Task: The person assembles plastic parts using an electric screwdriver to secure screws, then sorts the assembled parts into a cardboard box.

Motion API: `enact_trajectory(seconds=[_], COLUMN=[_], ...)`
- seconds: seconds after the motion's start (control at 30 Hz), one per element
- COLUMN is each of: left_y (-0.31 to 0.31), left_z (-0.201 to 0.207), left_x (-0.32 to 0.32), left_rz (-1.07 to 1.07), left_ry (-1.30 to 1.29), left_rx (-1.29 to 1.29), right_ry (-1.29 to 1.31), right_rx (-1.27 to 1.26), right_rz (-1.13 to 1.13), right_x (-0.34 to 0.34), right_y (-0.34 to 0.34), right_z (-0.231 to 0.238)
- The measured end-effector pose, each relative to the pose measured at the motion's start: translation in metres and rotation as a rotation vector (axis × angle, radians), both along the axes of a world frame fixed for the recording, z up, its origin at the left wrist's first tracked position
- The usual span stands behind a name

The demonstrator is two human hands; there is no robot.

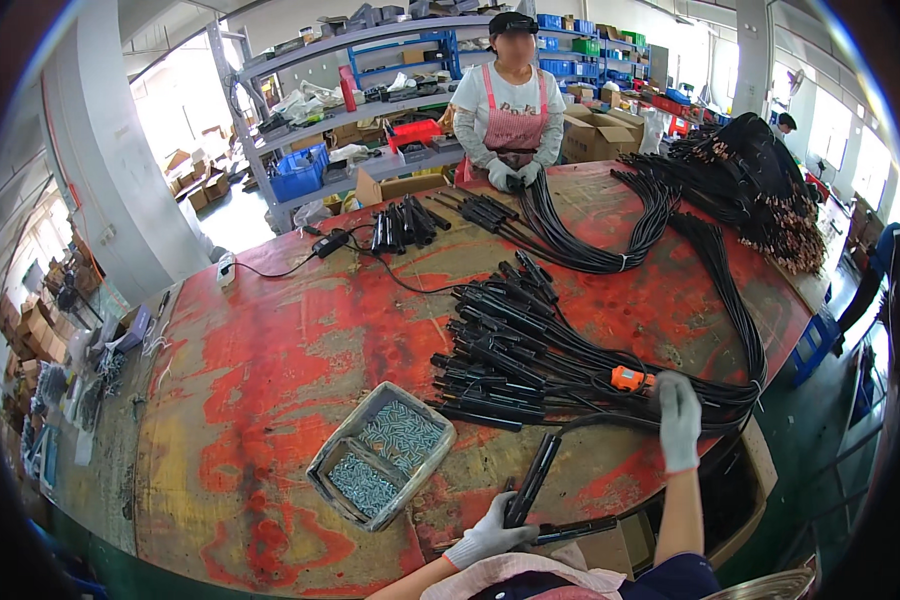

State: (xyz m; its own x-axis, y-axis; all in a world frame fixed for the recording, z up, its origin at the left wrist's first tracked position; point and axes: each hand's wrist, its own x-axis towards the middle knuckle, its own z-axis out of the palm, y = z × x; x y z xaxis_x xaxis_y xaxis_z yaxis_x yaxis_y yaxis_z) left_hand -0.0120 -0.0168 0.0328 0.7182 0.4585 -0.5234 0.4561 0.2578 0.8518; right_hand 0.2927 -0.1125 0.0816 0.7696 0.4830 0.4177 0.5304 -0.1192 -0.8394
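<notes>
My left hand (494,534), in a pale work glove, is closed around a black tubular connector (535,480) joined to a black cable, above the near table edge. My right hand (678,415), also gloved, is raised over the cable bundle on the right. Its curled fingers meet the end of an orange handheld tool (630,378), whose exact kind I cannot make out. Left of that hand, several black connectors (495,345) lie in a fanned pile, with their cables (735,395) running right. A divided tray (313,468) holds small silvery screws (398,435).
Across the red, worn table (260,400) a gloved co-worker (515,110) holds part of another cable bundle (620,260). A black corded device (330,243) lies far left, near more connectors (405,222). Cables with copper ends (785,230) pile up far right. An open carton (760,465) stands beside the near-right edge.
</notes>
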Motion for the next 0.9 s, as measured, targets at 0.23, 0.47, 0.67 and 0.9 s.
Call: enact_trajectory(seconds=[0.23,0.47,0.67,0.9], left_y=[-0.004,-0.007,-0.009,0.0], left_z=[-0.048,-0.045,-0.036,-0.057], left_x=[-0.004,-0.011,-0.016,-0.012], left_rz=[0.031,0.026,0.127,0.027], left_ry=[-0.297,-0.221,-0.277,-0.281], left_rx=[-0.427,-0.422,-0.57,-0.392], right_ry=[-0.451,-0.44,-0.441,-0.344], right_rx=[-1.158,-0.99,-1.064,-0.452], right_rz=[0.057,0.18,0.204,0.322], right_x=[0.09,0.137,0.128,0.089], right_y=[-0.009,0.006,0.016,0.045], right_z=[-0.047,-0.076,-0.061,-0.005])
